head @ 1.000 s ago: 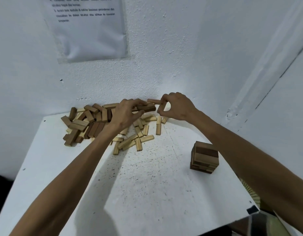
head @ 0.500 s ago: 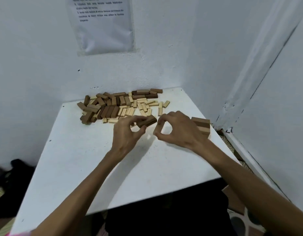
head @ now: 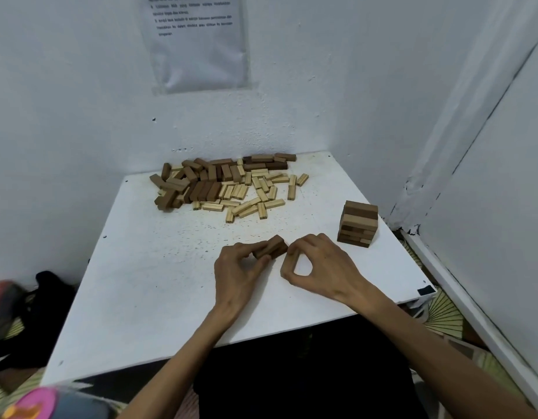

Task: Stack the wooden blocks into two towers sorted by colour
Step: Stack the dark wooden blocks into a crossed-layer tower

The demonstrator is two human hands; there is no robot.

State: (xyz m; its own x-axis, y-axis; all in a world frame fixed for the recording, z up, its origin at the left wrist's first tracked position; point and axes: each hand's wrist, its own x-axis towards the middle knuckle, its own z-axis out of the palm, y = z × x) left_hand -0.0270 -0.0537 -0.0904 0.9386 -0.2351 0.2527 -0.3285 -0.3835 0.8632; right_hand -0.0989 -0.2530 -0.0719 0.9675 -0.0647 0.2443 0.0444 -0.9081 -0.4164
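Nearest, over the middle of the white square table (head: 159, 297), the left hand (head: 240, 269) grips a small bundle of dark brown rectangular wooden blocks (head: 272, 247), with fingers and thumb curled round its near end. I cannot tell whether the bundle rests on the tabletop or sits just above it. The right hand (head: 317, 267) is just beside it, thumb and forefinger bent into a closed ring whose tips meet the bundle's right end. Whether that pinch holds a block of its own cannot be told.

The bundle seems clamped from one end only, so a block could slip out during the carry.

Farther right, a short square tower of brown wooden blocks (head: 358, 223) stands near the table's right edge. A heavy set-down or a brushing wrist could skew its layers or push it over the side.

Farthest, a loose heap of dark and pale wooden blocks (head: 228, 189) lies by the wall. No pale tower is visible yet, and a careless reach there could scatter blocks.
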